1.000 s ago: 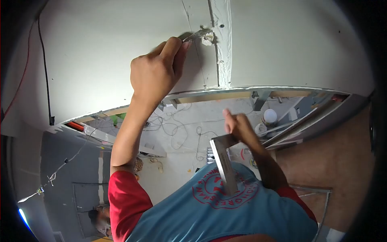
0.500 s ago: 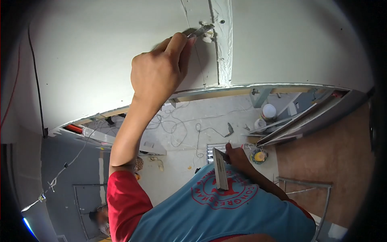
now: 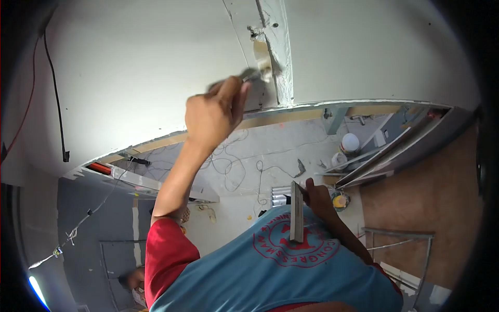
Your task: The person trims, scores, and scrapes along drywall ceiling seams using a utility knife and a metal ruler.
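My left hand [image 3: 213, 112] is raised to a white board surface [image 3: 156, 57], closed around a putty knife [image 3: 250, 75] that is blurred by motion. The knife's tip is at a pale lump of putty [image 3: 266, 74], below a beige smeared strip [image 3: 261, 52] beside the board joint [image 3: 283, 57]. Rough white filler runs along that joint. Low against my chest, my right hand [image 3: 318, 197] grips a flat, narrow-looking grey plate [image 3: 296, 213], seen nearly edge-on. Its exact kind is unclear, and the fingers behind it are partly hidden.
Below the curved board edge [image 3: 249, 117], cables [image 3: 228, 161] lie over the floor. White buckets [image 3: 350, 142] stand at the right, near a yellow-filled container [image 3: 340, 201]. Metal frames [image 3: 397, 234] flank me. Another person [image 3: 136, 283] is at lower left. A cord [image 3: 70, 236] hangs at left.
My left hand and the putty knife have moved down along the joint, leaving a beige smear above. My right hand still holds the plate, which looks more upright. The view has shifted slightly.
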`<state>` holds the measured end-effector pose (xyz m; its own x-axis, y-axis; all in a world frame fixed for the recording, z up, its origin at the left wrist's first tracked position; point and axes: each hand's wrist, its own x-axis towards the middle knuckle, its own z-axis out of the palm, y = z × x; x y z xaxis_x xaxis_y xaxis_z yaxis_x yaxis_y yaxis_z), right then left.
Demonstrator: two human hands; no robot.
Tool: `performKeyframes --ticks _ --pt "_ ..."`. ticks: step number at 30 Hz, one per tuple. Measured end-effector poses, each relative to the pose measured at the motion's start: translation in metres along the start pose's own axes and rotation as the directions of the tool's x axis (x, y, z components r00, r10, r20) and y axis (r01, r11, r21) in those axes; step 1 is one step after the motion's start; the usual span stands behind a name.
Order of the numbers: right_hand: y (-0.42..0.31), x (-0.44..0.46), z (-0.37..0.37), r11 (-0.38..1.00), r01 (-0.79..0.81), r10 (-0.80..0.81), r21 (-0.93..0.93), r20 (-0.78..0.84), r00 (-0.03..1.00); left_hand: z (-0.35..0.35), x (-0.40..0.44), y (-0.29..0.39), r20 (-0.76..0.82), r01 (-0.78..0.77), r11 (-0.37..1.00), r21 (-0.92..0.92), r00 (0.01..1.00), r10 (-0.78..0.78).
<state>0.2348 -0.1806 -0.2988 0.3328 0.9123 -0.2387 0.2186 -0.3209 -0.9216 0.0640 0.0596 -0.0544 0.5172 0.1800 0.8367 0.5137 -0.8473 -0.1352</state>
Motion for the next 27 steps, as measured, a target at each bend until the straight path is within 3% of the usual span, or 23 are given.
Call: performKeyframes --ticks 3,14,16,19,25,27 --pt "0.001 0.003 0.005 0.998 0.048 -0.050 0.044 0.057 0.997 -0.007 0.029 -0.005 -0.151 -0.001 0.997 0.082 0.988 0.013" --pt "-0.005 0.009 0.017 0.996 0.032 -0.038 0.081 0.078 0.996 -0.011 0.042 -0.008 -0.068 -0.101 0.977 0.189 0.991 0.115" --pt "-0.006 0.009 0.017 0.993 -0.008 -0.005 0.117 0.108 0.994 -0.010 0.039 -0.008 -0.041 -0.078 0.983 0.168 0.995 0.086" --pt "-0.007 0.010 0.015 0.994 0.056 -0.067 0.095 0.108 0.992 -0.006 0.032 0.001 -0.029 -0.013 0.991 0.136 0.999 0.017" --pt "0.012 0.007 0.011 0.993 0.114 -0.114 0.010 0.015 0.993 0.004 0.015 0.009 -0.017 0.124 0.992 0.039 0.992 -0.123" --pt "0.033 0.013 0.006 0.880 0.298 -0.335 -0.370 -0.039 0.941 0.005 0.014 0.007 -0.003 0.112 0.991 0.070 0.994 -0.112"
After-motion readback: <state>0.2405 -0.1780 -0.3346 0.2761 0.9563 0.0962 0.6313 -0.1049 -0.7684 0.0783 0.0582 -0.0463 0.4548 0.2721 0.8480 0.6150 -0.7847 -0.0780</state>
